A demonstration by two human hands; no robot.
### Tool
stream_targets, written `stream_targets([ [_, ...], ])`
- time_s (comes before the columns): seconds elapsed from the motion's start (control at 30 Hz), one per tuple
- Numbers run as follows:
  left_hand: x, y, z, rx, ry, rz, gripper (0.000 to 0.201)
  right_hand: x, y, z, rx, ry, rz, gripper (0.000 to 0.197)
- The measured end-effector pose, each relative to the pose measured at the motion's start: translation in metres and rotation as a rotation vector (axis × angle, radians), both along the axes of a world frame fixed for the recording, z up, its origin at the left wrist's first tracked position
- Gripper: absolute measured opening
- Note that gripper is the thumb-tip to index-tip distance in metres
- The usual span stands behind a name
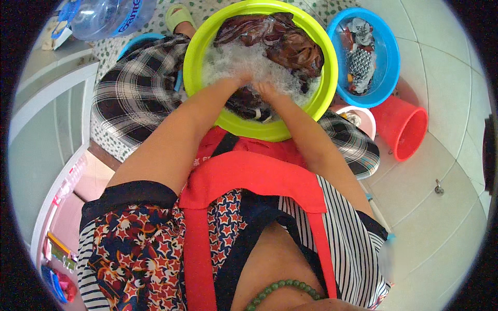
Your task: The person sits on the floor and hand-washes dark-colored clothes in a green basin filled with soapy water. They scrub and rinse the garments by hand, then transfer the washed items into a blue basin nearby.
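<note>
A large yellow-green basin (330, 67) stands between my knees, holding water, thick white suds (223, 59) and soaked dark cloth. Brown, glossy wet fabric (298, 49) bulges above the water at the basin's far right side. Near the middle, my left hand (241, 76) dips into the foam, its fingers covered by suds. Close beside it, my right hand (266, 91) reaches into the same foam, over darker cloth (246, 103) at the near side. Foam hides the fingertips of both hands, so what they grip, if anything, does not show.
At the right, a blue basin (394, 62) holds wet patterned cloth (359, 65). Below it sit a red bucket (415, 135), tipped toward me, and a small pale pink bowl (369, 123). A clear water bottle (104, 20), a green slipper (176, 15) and a glass-panelled door (52, 119) are at the left.
</note>
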State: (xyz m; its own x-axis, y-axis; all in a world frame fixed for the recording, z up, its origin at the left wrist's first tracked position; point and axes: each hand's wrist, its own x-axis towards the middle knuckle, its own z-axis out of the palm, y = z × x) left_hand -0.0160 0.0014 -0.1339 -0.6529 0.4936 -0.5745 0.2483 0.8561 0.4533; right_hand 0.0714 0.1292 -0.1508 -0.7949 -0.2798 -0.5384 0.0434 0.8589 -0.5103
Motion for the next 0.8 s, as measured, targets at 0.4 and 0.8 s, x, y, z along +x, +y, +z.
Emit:
stream_targets([
  [0.4, -0.080, 0.007, -0.022, 0.042, 0.014, -0.038, 0.043, -0.037, 0.019, 0.109, -0.018, 0.204, -0.237, 0.061],
  [0.8, 0.001, 0.020, 0.131, 0.094, 0.454, -0.313, 0.045, 0.054, 0.002, 0.132, 0.055, 0.570, -0.014, 0.032],
])
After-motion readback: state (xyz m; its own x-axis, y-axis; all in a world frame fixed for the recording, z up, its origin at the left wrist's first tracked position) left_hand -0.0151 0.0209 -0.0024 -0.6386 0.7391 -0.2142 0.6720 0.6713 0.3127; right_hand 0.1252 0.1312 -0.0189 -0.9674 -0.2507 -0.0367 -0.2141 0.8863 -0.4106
